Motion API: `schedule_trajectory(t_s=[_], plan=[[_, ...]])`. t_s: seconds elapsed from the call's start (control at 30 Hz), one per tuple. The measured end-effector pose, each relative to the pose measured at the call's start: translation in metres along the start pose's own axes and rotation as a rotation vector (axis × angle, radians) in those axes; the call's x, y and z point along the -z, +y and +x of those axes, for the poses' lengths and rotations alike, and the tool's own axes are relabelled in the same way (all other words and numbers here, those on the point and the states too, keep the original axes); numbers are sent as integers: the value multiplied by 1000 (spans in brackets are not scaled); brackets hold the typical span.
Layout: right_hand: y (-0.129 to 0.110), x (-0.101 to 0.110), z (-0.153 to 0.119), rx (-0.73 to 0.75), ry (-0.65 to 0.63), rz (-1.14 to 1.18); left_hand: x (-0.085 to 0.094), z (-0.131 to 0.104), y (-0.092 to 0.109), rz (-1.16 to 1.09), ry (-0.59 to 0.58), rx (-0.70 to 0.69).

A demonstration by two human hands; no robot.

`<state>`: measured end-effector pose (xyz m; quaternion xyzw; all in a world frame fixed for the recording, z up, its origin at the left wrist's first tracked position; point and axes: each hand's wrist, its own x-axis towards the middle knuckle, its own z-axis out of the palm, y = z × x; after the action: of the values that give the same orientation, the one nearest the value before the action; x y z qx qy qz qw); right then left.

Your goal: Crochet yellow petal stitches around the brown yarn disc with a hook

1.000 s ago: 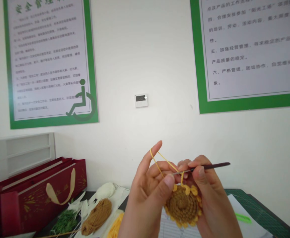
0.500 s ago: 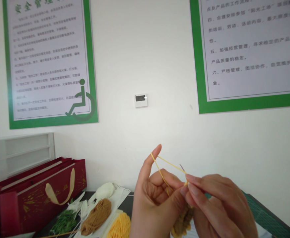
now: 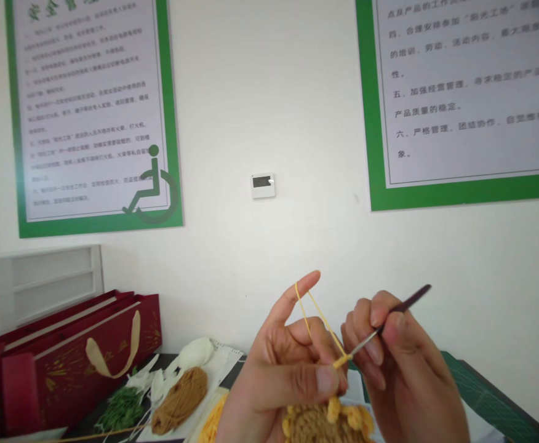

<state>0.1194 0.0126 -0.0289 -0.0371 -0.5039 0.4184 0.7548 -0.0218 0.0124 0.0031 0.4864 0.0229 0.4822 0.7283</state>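
Note:
My left hand (image 3: 292,363) pinches a crocheted piece (image 3: 318,423), brown with a bumpy yellow edge, which hangs below the thumb and runs off the bottom of the view. Over its raised index finger loops yellow yarn (image 3: 323,317), stretched down to the stitches. My right hand (image 3: 399,351) grips a crochet hook (image 3: 408,303) with a dark handle and a metal shaft. The hook's tip sits in yellow loops right beside the left thumb and fingertips.
On the dark table at left lie a brown yarn skein (image 3: 181,400), yellow yarn (image 3: 214,418), green yarn (image 3: 120,407) and white yarn (image 3: 195,354). Red gift bags (image 3: 80,363) stand farther left. A green cutting mat (image 3: 486,394) lies at right, before the wall.
My right hand has drawn back from the left fingertips and turned, so the hook's handle now shows. The left hand has tilted right, and more of the crocheted piece is visible.

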Motion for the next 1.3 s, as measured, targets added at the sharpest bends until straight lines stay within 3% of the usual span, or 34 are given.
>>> schedule_trajectory(t_s=[0.1,0.17,0.23,0.37,0.43,0.47,0.5,0.57,0.73,0.83,0.9,0.97,1.1,1.3], plan=[[0,-5,1,-152,-41,40,-2,-2,0,116,81,-86],[0,-7,1,-117,-50,-34,-7,-3,-2,204,149,-151],[-1,-4,1,109,-50,-263,-12,-5,-6,253,207,-205],[-5,4,2,809,-90,-946,-15,-5,-12,242,237,-230],[-3,4,2,1016,-44,-1000,-12,-2,-13,126,178,-114],[-1,3,2,1042,-8,-929,-9,0,-13,51,130,-34],[2,1,2,1012,26,-816,-6,2,-12,-13,79,35],[6,-2,1,775,63,-557,-1,4,-9,-71,7,92],[2,-3,-1,213,36,-65,5,3,-1,-27,-66,34],[-3,-4,1,-80,-43,102,3,-2,0,66,-30,-3],[-3,-5,2,-181,-76,107,1,-5,0,168,53,-84],[0,-5,3,-158,-97,31,-2,-6,-2,242,126,-150],[9,-1,3,27,-91,-148,-6,-6,-8,289,207,-175],[15,3,2,136,71,-281,-9,-2,-13,304,291,-244]])
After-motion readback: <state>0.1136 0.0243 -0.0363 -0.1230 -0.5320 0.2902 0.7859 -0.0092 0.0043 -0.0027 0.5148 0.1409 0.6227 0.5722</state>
